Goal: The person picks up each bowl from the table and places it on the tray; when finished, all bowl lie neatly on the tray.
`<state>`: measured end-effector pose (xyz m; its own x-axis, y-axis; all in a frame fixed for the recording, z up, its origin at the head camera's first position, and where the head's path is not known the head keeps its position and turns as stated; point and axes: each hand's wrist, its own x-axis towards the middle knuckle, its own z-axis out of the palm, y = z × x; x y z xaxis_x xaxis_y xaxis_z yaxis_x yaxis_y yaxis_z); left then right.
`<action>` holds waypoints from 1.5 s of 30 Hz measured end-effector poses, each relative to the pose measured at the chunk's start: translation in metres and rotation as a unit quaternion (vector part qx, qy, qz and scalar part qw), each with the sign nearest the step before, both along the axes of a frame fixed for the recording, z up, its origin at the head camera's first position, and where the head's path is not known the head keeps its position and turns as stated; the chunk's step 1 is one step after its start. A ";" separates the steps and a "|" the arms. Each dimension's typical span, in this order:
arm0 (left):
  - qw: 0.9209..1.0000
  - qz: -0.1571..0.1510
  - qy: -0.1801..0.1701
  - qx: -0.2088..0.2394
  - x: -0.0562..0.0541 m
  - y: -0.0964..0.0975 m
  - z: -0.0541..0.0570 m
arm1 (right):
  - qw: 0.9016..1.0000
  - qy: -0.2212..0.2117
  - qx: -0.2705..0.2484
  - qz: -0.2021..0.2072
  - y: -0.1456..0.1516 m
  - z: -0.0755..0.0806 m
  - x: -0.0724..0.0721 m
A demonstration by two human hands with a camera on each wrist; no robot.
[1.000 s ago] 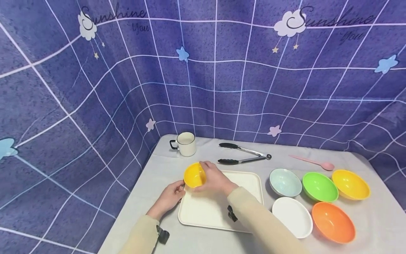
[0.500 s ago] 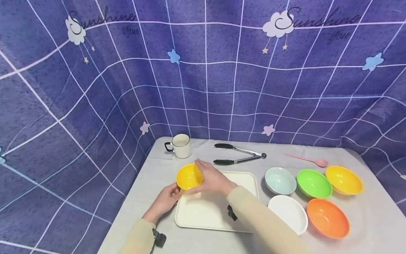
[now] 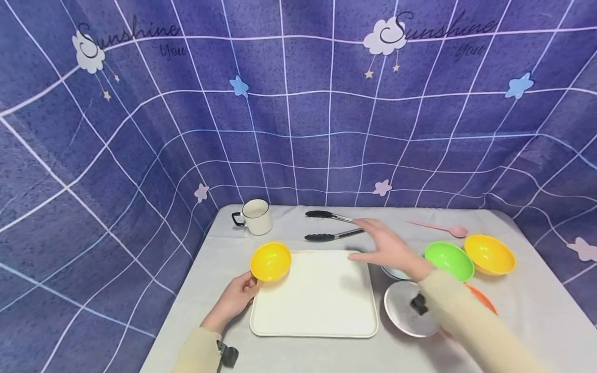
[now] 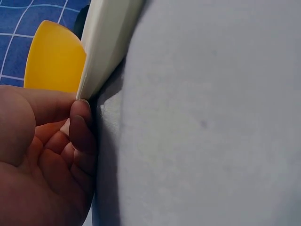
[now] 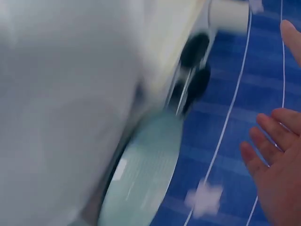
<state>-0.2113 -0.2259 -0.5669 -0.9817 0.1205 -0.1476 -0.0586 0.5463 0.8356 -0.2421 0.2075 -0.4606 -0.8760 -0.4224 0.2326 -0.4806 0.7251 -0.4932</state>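
Observation:
My left hand [image 3: 235, 298] pinches the left edge of a cream rectangular tray [image 3: 317, 295] between thumb and fingers; the left wrist view shows the tray rim [image 4: 106, 42] right at the fingertips. A small yellow bowl [image 3: 271, 262] sits on the tray's back left corner, just beyond that hand. My right hand [image 3: 389, 249], fingers spread and holding nothing, hovers past the tray's back right corner. Under it, a pale blue bowl [image 5: 146, 174] is mostly hidden in the head view. The white bowl [image 3: 406, 311] and the orange bowl [image 3: 482, 299] are partly covered by the right forearm.
A cream mug [image 3: 257, 217] with a black handle stands at the back left. Black-handled tongs [image 3: 326, 237] lie behind the tray, partly behind the right hand. At right are a green bowl [image 3: 450, 259], a larger yellow bowl [image 3: 489, 254] and a pink spoon [image 3: 454, 231].
My right hand has let go of the small yellow bowl and moved right, over the pale blue bowl. The left hand stays at the tray edge. The head view has shifted slightly.

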 end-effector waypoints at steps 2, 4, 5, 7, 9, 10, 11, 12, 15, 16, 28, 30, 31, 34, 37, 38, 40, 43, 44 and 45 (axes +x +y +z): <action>1.000 -0.001 -0.001 0.002 0.000 0.000 -0.001 | 1.000 -0.001 -0.003 -0.020 0.033 0.002 0.005; 1.000 -0.001 0.000 0.003 0.001 0.001 -0.001 | 0.999 0.002 0.002 -0.044 0.070 0.002 0.010; 1.000 -0.001 0.001 0.001 0.001 0.001 -0.001 | 0.998 -0.005 0.002 -0.057 0.088 0.003 0.013; 1.000 0.001 0.000 -0.002 0.001 0.001 0.000 | 0.996 -0.022 0.003 -0.085 0.125 0.005 0.021; 1.000 0.003 -0.003 -0.005 0.001 0.001 0.001 | 0.994 -0.025 0.012 -0.110 0.162 0.005 0.028; 1.000 0.005 -0.005 -0.007 0.001 0.001 0.001 | 0.992 -0.027 0.012 -0.122 0.180 0.004 0.031; 1.000 0.007 -0.008 -0.008 0.000 0.001 0.001 | 0.991 -0.026 0.013 -0.132 0.197 0.002 0.034; 1.000 0.008 -0.007 -0.010 0.000 0.002 0.001 | 0.990 -0.022 0.018 -0.140 0.213 0.000 0.037; 1.000 0.010 -0.010 -0.013 -0.001 0.002 0.000 | 0.987 -0.022 0.030 -0.157 0.252 -0.011 0.045; 1.000 0.011 -0.010 -0.014 -0.001 0.001 0.001 | 0.986 -0.029 0.031 -0.158 0.262 -0.015 0.046; 1.000 0.005 -0.010 -0.007 -0.001 0.001 0.002 | 0.983 -0.063 0.048 -0.168 0.295 -0.043 0.053; 1.000 0.003 -0.009 -0.006 0.000 0.002 0.003 | 0.981 -0.070 0.056 -0.175 0.296 -0.044 0.053; 1.000 0.003 -0.009 -0.007 0.000 0.003 0.003 | 0.980 -0.075 0.059 -0.177 0.296 -0.044 0.052; 1.000 0.006 -0.009 -0.006 0.001 0.003 0.003 | 0.977 -0.089 0.063 -0.181 0.296 -0.045 0.053; 1.000 0.008 -0.010 -0.007 0.001 0.004 0.004 | 0.977 -0.088 0.062 -0.184 0.296 -0.047 0.054; 1.000 0.008 -0.009 -0.005 0.002 0.004 0.004 | 0.978 -0.085 0.060 -0.184 0.296 -0.049 0.055; 1.000 0.007 -0.007 -0.005 0.001 0.004 0.004 | 0.978 -0.069 0.059 -0.189 0.296 -0.052 0.055; 1.000 0.007 -0.005 -0.007 0.001 0.004 0.004 | 0.979 -0.041 0.054 -0.191 0.297 -0.056 0.056; 1.000 0.009 -0.006 -0.008 0.001 0.004 0.005 | 0.980 -0.036 0.051 -0.189 0.297 -0.057 0.055; 1.000 0.010 -0.008 -0.010 0.001 0.004 0.004 | 0.980 -0.031 0.050 -0.191 0.297 -0.057 0.055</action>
<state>-0.2103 -0.2221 -0.5624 -0.9816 0.0972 -0.1645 -0.0824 0.5614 0.8235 -0.1869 0.5048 -0.5179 -0.9858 -0.0792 0.1480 -0.1363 0.8922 -0.4306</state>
